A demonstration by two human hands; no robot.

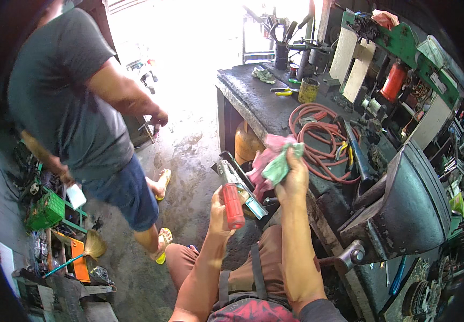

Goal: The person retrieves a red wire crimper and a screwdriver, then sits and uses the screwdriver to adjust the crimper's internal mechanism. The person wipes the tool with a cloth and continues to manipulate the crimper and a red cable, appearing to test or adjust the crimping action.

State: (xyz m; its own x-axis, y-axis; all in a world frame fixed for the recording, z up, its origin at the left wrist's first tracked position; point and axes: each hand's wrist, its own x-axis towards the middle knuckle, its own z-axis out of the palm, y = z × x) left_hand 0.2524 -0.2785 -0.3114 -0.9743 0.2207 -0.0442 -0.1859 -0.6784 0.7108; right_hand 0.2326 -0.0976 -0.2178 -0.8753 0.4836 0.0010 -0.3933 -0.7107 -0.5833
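My left hand (218,213) is closed around a tool with a thick red handle (232,206) and a grey metal head, held over my lap. Pinched in my right hand (294,181) is a crumpled rag (279,165), pink and light green, which hangs to the right of the tool. Just behind the red handle lies a dark, long piece with a shiny pale metal strip (255,206); whether it is part of the tool I cannot tell.
A workbench (243,99) on the right carries a coiled red hose (310,155), yellow-handled pliers (284,92), a yellow can (308,90) and a large dark vise (398,209). An orange gas cylinder (247,142) stands beneath. At left, another person (76,102) holds a white object. A broom (93,246) lies lower left.
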